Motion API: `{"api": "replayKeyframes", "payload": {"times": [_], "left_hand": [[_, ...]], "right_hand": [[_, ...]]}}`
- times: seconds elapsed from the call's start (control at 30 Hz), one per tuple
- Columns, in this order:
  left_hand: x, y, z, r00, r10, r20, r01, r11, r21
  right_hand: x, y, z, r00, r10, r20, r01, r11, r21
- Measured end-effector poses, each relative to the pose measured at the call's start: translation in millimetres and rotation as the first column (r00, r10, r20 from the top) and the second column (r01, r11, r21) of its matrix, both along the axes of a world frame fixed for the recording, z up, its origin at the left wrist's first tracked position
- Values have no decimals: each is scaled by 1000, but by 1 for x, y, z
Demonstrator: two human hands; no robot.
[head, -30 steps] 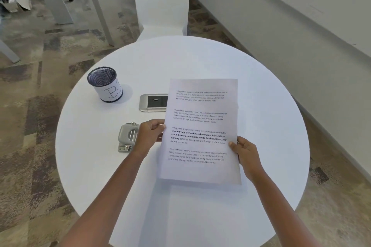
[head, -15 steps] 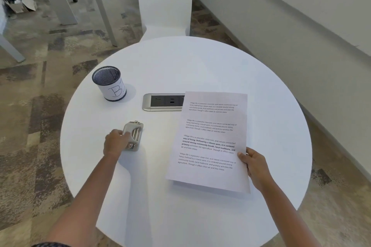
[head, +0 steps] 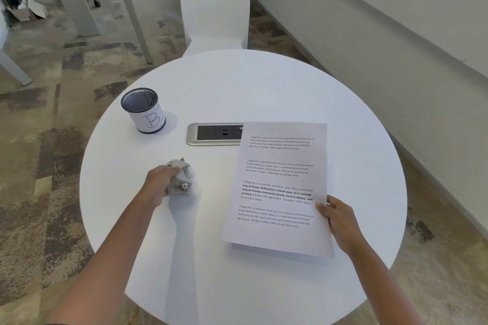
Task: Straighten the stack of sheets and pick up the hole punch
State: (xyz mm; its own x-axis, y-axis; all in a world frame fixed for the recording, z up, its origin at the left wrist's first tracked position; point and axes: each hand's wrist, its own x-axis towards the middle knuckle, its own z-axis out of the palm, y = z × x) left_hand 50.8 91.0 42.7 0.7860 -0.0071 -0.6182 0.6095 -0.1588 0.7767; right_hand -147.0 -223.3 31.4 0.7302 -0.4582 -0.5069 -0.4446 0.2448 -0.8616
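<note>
A printed sheet of paper [head: 280, 187] hovers just above the round white table [head: 264, 82], its far edge covering part of the power outlet. My right hand [head: 336, 219] pinches the sheet at its right edge, thumb on top. My left hand [head: 159, 183] grips a small metal hole punch [head: 181, 179] and has it tipped up off the tabletop, left of the sheet. The punch is blurred.
A black mesh pen cup [head: 144, 111] with a white label marked "B" stands at the table's far left. A silver power outlet strip [head: 214, 134] is set in the table's middle. A white chair [head: 215, 5] stands beyond the table; desk legs and a wall flank it.
My left hand let go of the sheet, moved left to the hole punch, gripped it and tipped it up. The sheet, now held only by my right hand, shifted right.
</note>
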Motion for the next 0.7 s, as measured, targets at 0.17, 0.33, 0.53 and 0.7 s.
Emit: {"api": "replayKeyframes", "payload": {"times": [0.17, 0.33, 0.53, 0.7], "left_hand": [[-7, -13, 7, 995, -99, 5, 99, 983, -157], [-9, -22, 5, 983, -173, -58, 144, 933, -329], [-18, -33, 4, 957, -285, -59, 231, 866, -443], [-20, -39, 4, 955, -288, -73, 218, 845, -488]], "right_hand": [[-2, 1, 5, 1000, 29, 12, -29, 1000, 2], [-2, 3, 14, 999, 42, 28, -42, 999, 12], [-3, 2, 22, 998, 56, 44, -55, 998, -9], [-3, 6, 24, 996, 76, 53, -75, 997, -17]]}}
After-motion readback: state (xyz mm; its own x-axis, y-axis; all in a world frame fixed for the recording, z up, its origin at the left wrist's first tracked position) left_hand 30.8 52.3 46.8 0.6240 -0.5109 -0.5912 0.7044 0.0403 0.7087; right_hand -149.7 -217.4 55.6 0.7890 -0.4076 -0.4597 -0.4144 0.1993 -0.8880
